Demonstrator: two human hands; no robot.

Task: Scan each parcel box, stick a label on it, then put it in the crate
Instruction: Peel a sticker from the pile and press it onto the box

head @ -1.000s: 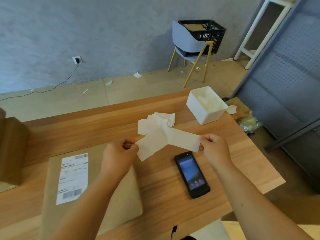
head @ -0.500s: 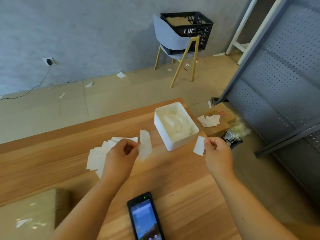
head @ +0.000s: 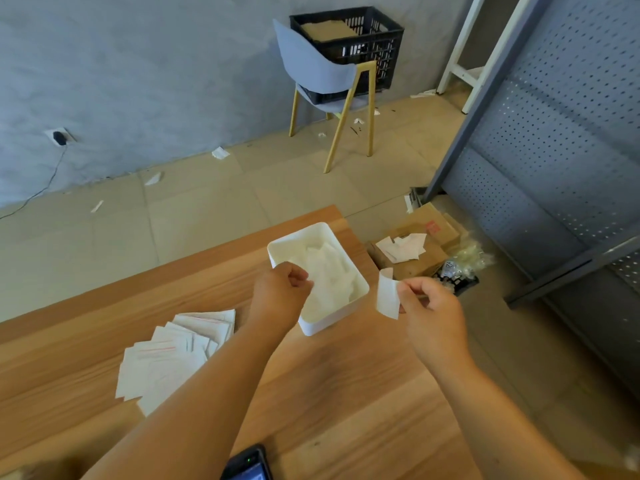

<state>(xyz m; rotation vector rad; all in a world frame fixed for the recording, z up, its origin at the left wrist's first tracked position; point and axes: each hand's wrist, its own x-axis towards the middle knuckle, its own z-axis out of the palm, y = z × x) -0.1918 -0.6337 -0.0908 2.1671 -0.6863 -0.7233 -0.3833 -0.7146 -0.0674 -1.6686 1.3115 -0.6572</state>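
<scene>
Now, right hand [head: 433, 313] pinching label [head: 387, 296], left hand [head: 278, 292] curled over bin [head: 330, 325]

Left hand [head: 281, 292]: middle of the frame, over the white tub [head: 332, 323]. Its fingers are curled. I cannot tell if it holds any paper.
Right hand [head: 431, 308]: right of the middle. It pinches a small white label [head: 387, 295] just beside the tub.
White tub: sits on the wooden table [head: 346, 393], with white paper bits inside.
Pile of labels [head: 173, 355]: lies flat on the table, lower left.
Phone [head: 247, 467]: at the bottom edge, only its top shows.
Crate [head: 375, 46]: black, top middle, on a blue chair [head: 318, 74]. A brown parcel box [head: 327, 31] lies inside.
Cardboard [head: 420, 263]: on the floor right of the table, with paper scraps on it.
</scene>
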